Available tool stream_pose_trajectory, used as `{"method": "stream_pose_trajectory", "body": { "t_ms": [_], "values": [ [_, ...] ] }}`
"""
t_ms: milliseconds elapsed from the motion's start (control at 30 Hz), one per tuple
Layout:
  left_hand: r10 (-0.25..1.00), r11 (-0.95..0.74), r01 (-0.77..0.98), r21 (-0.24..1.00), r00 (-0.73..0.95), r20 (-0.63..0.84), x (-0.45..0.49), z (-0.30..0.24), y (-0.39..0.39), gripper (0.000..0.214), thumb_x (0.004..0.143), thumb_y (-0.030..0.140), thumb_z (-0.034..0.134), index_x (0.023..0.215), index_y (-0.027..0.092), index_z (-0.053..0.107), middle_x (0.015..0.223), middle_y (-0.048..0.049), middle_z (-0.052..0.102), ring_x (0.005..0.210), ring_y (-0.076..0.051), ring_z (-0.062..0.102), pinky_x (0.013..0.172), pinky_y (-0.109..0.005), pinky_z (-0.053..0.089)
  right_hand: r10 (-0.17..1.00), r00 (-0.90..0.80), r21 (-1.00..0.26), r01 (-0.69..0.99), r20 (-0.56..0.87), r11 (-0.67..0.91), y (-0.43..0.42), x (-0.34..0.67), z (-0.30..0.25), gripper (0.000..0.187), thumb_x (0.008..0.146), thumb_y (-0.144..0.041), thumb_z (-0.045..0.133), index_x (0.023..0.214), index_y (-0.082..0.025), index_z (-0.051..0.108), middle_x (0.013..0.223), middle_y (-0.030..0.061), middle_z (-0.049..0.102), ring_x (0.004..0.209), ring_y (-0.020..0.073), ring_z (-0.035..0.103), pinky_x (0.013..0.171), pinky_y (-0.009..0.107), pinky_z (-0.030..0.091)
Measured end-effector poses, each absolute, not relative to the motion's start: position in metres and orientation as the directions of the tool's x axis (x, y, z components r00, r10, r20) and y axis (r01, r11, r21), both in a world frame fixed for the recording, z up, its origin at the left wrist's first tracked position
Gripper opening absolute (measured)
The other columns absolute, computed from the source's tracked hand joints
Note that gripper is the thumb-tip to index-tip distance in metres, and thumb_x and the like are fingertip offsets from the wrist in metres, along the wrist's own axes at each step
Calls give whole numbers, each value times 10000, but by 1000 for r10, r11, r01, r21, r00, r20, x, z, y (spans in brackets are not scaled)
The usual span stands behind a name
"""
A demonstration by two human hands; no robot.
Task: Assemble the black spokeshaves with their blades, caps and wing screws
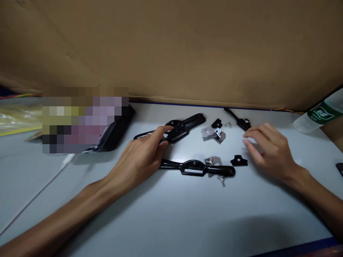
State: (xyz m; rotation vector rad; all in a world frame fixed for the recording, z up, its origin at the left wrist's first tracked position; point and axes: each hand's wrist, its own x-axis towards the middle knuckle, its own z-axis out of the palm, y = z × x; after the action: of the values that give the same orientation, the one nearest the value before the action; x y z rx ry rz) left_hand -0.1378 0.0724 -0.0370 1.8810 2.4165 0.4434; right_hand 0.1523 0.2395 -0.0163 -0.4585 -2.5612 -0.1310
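My left hand [144, 153] lies on the pale table, its fingers closed on a black two-handled tool body [177, 129]. A second black tool body [197, 167] lies just in front of it. My right hand [268, 148] hovers over the table with fingers apart and slightly bent, holding nothing. It is nearest a small black cap piece [239, 161] and a third black tool part [239, 120] behind it. Flat metal blades [213, 134] and a wing screw [222, 181] lie between the hands.
A cardboard wall [171, 50] stands along the back of the table. A dark pouch [118, 130] lies at the left, partly under a blurred patch. A plastic bottle [318, 114] lies at the far right. A white cable [34, 194] runs across the left side.
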Motion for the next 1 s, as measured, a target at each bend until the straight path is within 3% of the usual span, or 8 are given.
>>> {"method": "stream_pose_trajectory", "body": {
  "t_ms": [100,200,500,733,1000],
  "values": [
    [949,242,934,263,-284,136,-134,-37,72,455,977,324,305,1375,169,462,907,-89,735,691,-243,657,587,-323,421,154,-872,-78,133,465,988,214,145,-21,165,1002,-240,528,1007,-133,655,925,109,663,826,219,578,736,364,495],
    [933,272,899,343,-334,135,-132,-37,71,437,975,329,322,1354,180,482,850,-55,700,653,-211,616,584,-312,412,86,-913,-107,47,399,993,197,140,-27,239,1004,-295,546,1078,-96,654,900,111,660,796,218,567,700,362,496],
    [840,174,722,669,-464,282,-125,-37,70,354,974,340,415,1272,190,532,735,27,493,593,-127,428,532,-255,362,44,-949,-153,-5,313,988,204,144,-23,341,921,-162,537,1249,-92,599,918,100,651,829,221,571,732,376,505],
    [835,60,634,771,-456,309,-105,-33,60,369,988,316,452,1332,202,522,741,33,456,611,-126,416,547,-253,343,-34,-902,-85,-78,431,993,204,142,-25,130,905,-78,596,1020,-80,658,894,118,678,787,195,586,697,330,518],
    [882,62,565,823,-416,220,-103,-35,60,362,989,321,446,1312,195,550,723,35,467,607,-127,416,553,-250,331,36,-886,-97,-10,463,995,205,139,-27,85,918,-106,636,1002,-101,647,877,109,667,741,183,558,636,324,494]
  ]
}}
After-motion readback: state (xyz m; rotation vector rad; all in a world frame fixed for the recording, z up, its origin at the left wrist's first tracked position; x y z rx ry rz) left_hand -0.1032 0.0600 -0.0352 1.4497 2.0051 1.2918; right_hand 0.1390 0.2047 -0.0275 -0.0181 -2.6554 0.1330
